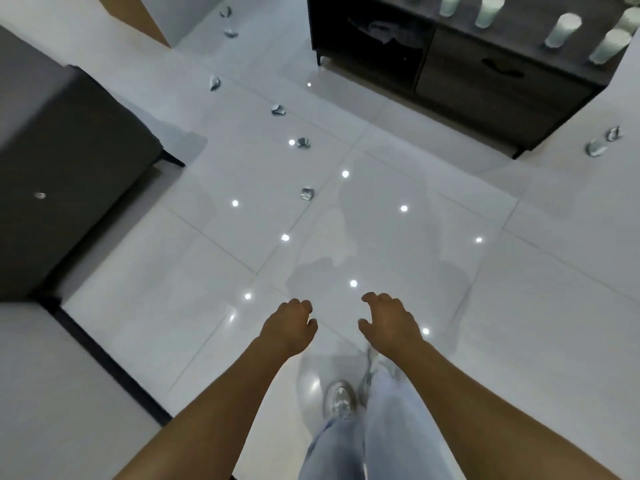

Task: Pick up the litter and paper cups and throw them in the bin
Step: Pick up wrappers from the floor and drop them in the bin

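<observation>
- Crumpled bits of litter lie in a loose line across the floor (485, 341), running away from the person: the nearest piece (307, 194) sits ahead of the hands, then one (303, 142), another (278, 110), another (214, 83), and two far pieces (230, 32) and (225, 11) near the top.
- Two more scraps (597, 148) and (613, 133) lie at the right, just beside the dark cabinet (485, 84).
- White paper cups stand on the cabinet top, among them one (562, 30), one (489, 10) and one (610, 46).
- Left hand (289, 327) hovers over the floor, fingers loosely curled, holding nothing.
- Right hand (389, 322) hovers beside it, apart from it, fingers relaxed and bent down, also empty.
- Pale jeans (388, 434) and a light shoe (340, 398) show below the arms.
- Grey sofa (62, 161) fills the left side.
</observation>
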Tool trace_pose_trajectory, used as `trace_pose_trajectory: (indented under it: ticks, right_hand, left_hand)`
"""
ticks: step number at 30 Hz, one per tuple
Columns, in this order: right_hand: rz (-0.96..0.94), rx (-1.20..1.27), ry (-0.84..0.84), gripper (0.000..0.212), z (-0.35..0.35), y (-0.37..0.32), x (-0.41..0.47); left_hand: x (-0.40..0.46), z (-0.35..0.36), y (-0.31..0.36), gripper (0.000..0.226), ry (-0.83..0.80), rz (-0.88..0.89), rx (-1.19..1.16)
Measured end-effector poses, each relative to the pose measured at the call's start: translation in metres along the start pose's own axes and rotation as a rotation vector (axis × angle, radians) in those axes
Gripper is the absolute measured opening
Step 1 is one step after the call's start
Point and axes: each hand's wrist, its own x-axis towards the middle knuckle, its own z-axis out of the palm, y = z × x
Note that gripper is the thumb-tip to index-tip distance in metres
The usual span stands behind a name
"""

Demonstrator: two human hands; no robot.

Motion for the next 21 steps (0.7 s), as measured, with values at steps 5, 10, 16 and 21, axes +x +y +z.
trace_pose_trajectory:
  ticks: [5, 10, 16, 21]
  right_hand:
    - [-0.021, -0.024, -0.041, 0.044, -0.033, -0.034, 0.066]
    - [-0.084, -0.057, -0.058, 0.044, -0.08, -0.07, 0.154]
    - [-0.11, -0.12, -0.109, 0.045, -0.138, -0.108, 0.251]
    - [-0.087, -0.126, -0.117, 0.043, -0.172, -0.139, 0.319]
  left_hand:
    - [0.05, -0.045, -0.018, 0.039, 0.031, -0.023, -0.082]
    - [0.119, -0.107, -0.032, 0.037, 0.092, -0.064, -0.161]
    - [0.193, -0.18, -0.049, 0.036, 0.085, -0.162, -0.224]
    - [0.246, -0.234, -0.072, 0.034, 0.1, -0.169, -0.264]
